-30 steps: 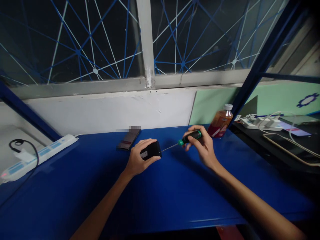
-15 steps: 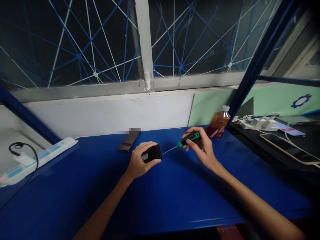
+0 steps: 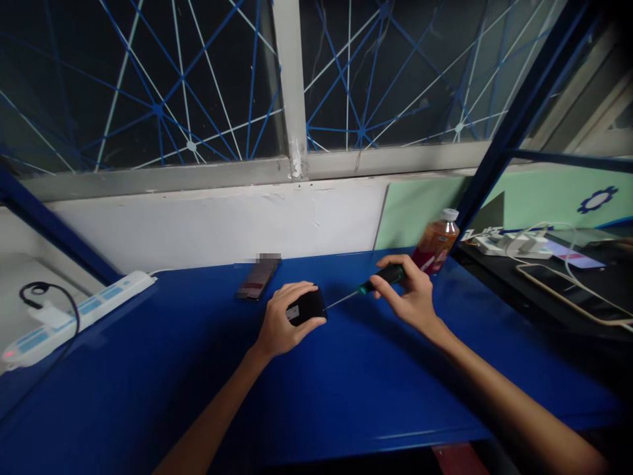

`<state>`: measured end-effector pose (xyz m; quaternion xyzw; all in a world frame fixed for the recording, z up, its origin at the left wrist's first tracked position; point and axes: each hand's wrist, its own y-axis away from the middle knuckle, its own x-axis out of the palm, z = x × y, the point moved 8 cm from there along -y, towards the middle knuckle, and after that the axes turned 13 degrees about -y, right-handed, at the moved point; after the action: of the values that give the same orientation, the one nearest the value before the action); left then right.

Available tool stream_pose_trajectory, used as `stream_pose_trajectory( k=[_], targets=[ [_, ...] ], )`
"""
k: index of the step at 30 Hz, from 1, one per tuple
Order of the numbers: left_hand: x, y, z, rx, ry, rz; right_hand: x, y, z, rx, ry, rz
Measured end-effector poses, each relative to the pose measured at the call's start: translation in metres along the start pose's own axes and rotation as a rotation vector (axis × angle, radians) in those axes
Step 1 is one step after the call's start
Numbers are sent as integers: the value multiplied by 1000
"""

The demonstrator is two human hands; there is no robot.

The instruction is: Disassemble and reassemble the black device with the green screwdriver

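Observation:
My left hand is closed around a small black box-shaped device with a pale label, its kind not clear. Thumb and fingers press on opposite sides of it, above the blue table. In my right hand is a screwdriver with a black and green handle, gripped between thumb and fingers. Its thin metal shaft points left, and the tip meets the right end of the black device. The exact spot under the tip is too small to make out.
A phone lies behind my left hand. A drink bottle stands behind my right hand. At the left is a white power strip with a black cable. Another phone, cables and a charger lie on a black surface at the right.
The screwdriver's handle has turned in my right fingers, its green end no longer showing the same side. Both hands and the scene sit slightly further right in view.

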<state>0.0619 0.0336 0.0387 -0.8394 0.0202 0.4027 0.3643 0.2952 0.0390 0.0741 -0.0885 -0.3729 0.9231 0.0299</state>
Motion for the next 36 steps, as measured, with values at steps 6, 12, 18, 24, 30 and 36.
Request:
stream_pose_trajectory(
  k=[6,12,18,24,30,36],
  targets=[
    [-2,1,4,-7,2,-7,10,2,1,41,-149,102],
    [2,3,10,5,-68,8,19,5,-4,47,-172,185],
    [8,2,11,7,-88,39,16,2,-19,177,-136,128],
    [5,0,7,22,-68,32,14,-1,-34,281,-295,67],
    [7,1,6,34,-111,39,19,-2,-41,349,-504,82],
    [18,4,5,82,-228,86,14,-5,-57,434,-330,231]
  ],
)
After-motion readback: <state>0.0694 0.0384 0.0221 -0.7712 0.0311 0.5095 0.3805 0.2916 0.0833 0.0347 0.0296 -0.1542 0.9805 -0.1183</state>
